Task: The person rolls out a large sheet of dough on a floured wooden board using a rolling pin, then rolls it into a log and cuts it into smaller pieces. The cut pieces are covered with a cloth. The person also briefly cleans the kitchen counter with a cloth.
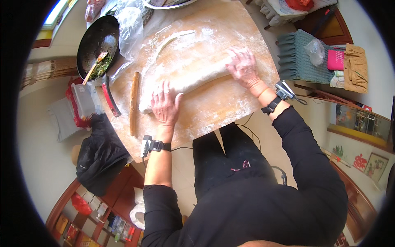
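A long, flour-dusted roll of dough (197, 75) lies slantwise across the wooden board (216, 106); whether a pin is inside it cannot be seen. My left hand (165, 106) rests palm down near its left end, fingers spread and thumb apart. At the right end, my right hand (243, 66) lies flat over the roll, its fingers reaching past the far side. Left of the roll is a thin wooden rolling pin (134, 103), touched by neither hand. Farther off, a thin curved pale strip (172, 40), dough or flour, marks the board.
A black wok (98, 46) holding chopped greens (106, 63) and a wooden spatula (95, 68) stands at the left; its red-and-black handle (110, 97) juts over the board. Clear plastic (131, 31) lies beside it. A metal basin (169, 4) is at the far edge. Cables (253, 132) hang below.
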Demonstrator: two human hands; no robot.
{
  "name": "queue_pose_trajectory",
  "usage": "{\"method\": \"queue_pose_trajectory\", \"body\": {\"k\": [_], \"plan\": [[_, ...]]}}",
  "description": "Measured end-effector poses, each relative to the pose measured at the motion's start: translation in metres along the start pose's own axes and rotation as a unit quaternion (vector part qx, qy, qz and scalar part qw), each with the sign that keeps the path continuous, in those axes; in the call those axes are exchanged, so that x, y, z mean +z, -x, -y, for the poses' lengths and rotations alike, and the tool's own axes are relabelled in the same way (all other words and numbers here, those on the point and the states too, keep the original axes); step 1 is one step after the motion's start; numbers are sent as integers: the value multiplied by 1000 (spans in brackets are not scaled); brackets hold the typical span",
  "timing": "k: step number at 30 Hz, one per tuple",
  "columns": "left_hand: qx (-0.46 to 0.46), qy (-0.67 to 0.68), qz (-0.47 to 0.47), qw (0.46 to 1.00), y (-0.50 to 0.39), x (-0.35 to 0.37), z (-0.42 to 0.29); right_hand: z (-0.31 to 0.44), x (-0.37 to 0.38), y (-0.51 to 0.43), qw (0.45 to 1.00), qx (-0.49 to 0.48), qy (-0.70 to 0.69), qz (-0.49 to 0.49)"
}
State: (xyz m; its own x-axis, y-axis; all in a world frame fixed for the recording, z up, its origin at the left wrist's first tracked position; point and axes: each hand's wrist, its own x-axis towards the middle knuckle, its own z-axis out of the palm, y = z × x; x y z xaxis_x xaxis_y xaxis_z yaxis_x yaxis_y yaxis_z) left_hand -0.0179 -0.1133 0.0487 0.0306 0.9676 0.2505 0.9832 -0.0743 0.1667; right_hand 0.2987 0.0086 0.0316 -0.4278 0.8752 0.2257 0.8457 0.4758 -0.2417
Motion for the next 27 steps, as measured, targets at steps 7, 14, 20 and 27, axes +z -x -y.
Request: {"method": "queue_pose_trajectory", "body": {"k": [7,14,20,27], "plan": [[107,11,85,991,-27,31,-21,-27,-11,5,994,-108,24,18],[165,38,37,985,-32,17,-13,-36,-28,-9,982,-165,18,88],[90,29,72,993,-22,12,-7,-34,-28,-8,988,-89,19,124],[73,15,36,997,-11,7,8,-45,-31,-3,990,-117,27,73]]}}
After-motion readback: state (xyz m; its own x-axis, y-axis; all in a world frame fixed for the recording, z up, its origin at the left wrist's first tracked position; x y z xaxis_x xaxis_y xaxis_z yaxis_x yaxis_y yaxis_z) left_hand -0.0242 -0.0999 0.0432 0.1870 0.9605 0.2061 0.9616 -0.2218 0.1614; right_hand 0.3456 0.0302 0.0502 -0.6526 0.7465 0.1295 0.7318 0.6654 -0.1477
